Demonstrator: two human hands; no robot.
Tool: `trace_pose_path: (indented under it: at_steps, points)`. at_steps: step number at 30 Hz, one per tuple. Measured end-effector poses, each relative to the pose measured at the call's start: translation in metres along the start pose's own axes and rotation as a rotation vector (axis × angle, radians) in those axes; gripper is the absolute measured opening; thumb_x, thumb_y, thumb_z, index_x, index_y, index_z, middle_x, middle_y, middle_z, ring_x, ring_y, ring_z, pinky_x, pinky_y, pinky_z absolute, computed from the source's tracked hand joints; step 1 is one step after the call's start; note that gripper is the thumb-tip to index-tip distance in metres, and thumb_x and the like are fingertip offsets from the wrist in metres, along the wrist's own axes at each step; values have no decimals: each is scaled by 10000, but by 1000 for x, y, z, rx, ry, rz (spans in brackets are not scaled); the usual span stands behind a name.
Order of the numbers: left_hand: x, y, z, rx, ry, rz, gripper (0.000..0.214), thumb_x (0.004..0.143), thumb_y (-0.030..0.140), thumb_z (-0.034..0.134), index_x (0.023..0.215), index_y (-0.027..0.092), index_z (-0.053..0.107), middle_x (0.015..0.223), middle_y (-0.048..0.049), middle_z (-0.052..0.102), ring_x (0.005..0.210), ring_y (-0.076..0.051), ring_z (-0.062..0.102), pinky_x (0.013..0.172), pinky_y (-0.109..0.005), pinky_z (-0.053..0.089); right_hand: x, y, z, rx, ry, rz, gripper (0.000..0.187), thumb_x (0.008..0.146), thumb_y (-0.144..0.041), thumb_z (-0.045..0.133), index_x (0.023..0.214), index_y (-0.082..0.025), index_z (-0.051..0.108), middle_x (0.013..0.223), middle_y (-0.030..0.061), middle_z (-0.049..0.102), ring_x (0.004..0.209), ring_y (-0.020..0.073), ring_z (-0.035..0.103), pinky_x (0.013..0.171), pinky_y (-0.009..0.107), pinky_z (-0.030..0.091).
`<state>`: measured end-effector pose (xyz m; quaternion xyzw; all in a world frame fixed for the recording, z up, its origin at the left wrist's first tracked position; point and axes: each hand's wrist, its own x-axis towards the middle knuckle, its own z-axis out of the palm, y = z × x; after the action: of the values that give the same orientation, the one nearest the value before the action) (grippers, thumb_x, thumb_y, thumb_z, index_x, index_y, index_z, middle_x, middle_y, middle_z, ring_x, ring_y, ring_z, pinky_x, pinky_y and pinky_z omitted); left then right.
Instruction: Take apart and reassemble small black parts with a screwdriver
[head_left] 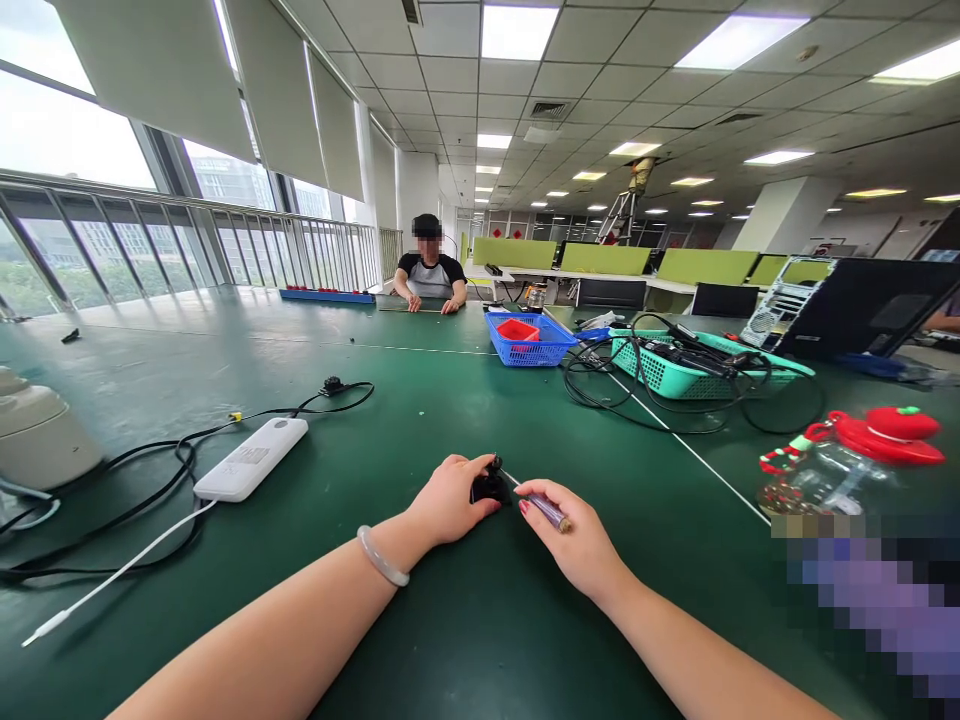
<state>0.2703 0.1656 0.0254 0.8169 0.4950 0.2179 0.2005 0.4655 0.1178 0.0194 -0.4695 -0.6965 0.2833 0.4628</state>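
On the dark green table (420, 620), my left hand (454, 498) is closed around a small black part (491, 487), thumb and fingers gripping its sides. What kind of part it is I cannot make out. My right hand (574, 540) holds a screwdriver (547, 510) by its purplish translucent handle. Its thin metal shaft points up and left to the black part, and the tip meets or nearly meets the part's right side. The fingers of my left hand hide some of the part.
A white power adapter (255, 458) with cables lies at left. Farther back are a blue basket (529, 350) holding a red tray (517, 332), and a green basket (660, 378) of black cables. A red-lidded jar (847, 480) stands right. Another person (431, 270) sits across the table.
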Motion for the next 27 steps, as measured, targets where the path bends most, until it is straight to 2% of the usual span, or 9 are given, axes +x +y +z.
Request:
trace_pose_path:
  at_steps: [3, 7, 12, 18, 27]
  points:
    - [-1, -1, 1, -17, -8, -9, 710, 750, 358, 679, 1398, 225, 419, 1232, -93, 636, 1209, -263, 518, 1045, -397, 424, 0, -1, 0, 7, 19, -10, 240, 853, -424, 577, 926, -218, 675, 878, 46, 692, 762, 191, 637, 679, 293, 523]
    - [-1, -1, 1, -17, -8, -18, 723, 754, 332, 677, 1413, 253, 392, 1186, -74, 649, 1168, -253, 543, 1028, -391, 435, 1, -2, -2, 0, 80, -15, 308, 887, -477, 522, 863, -213, 680, 817, 48, 676, 715, 185, 607, 635, 277, 488]
    - [-3, 3, -3, 7, -15, 42, 543, 774, 335, 658, 1301, 282, 539, 1162, -57, 662, 1123, -252, 555, 994, -380, 452, 0, 0, -6, 16, 120, 28, 400, 900, -539, 474, 839, -199, 675, 618, 2, 555, 533, 138, 474, 493, 253, 383]
    - [-3, 6, -6, 20, -16, 85, 443, 787, 293, 644, 1229, 268, 608, 1189, -42, 670, 1105, -240, 563, 1005, -377, 448, 1, 4, -7, 93, 85, 111, 411, 881, -568, 469, 805, -202, 638, 549, -34, 401, 501, 132, 386, 470, 254, 331]
    - [-2, 5, -5, 44, -17, 61, 415, 795, 304, 637, 1207, 272, 609, 1177, -39, 672, 1105, -240, 569, 986, -381, 462, 2, 5, -9, 155, 28, 175, 356, 864, -523, 472, 773, -205, 602, 585, -27, 408, 538, 138, 389, 517, 264, 318]
